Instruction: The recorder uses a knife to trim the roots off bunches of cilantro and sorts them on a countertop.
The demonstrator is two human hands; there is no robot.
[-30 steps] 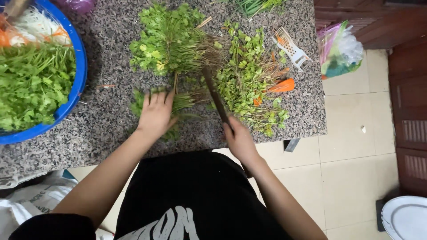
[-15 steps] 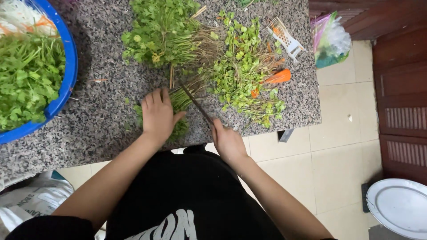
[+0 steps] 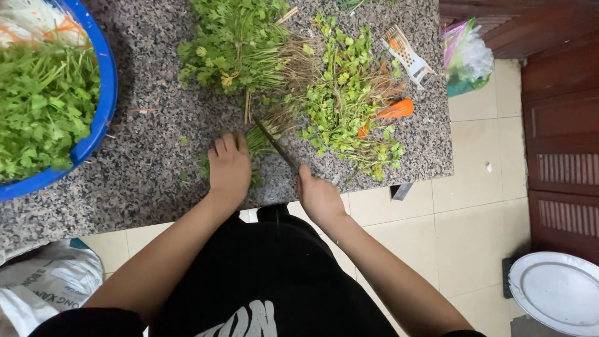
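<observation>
Left hand flat, palm down, fingers together, pinning a small bunch of herbs to the speckled granite counter; leafy ends sit under and beside the palm, root ends fan out up and to the right. Right hand closed around the handle of a knife; dark blade angles up-left from the fist and lies across the stems of the pinned bunch, just right of the left fingertips. Bunch is at the near edge of the counter, roughly centre, between both hands. Just above it: a bigger uncut herb bundle, leaves left, roots right. To the right of the blade: loose pile of trimmed greens and roots, touching the bundle's root end. Orange carrot piece on the far side of that pile; white grater beyond it near the counter's right edge. Plastic bag just off the counter's right side. Far left: blue basin full of picked green leaves, well apart from the hands. Tiled floor below; white round dish at bottom right, white sack at bottom left.
</observation>
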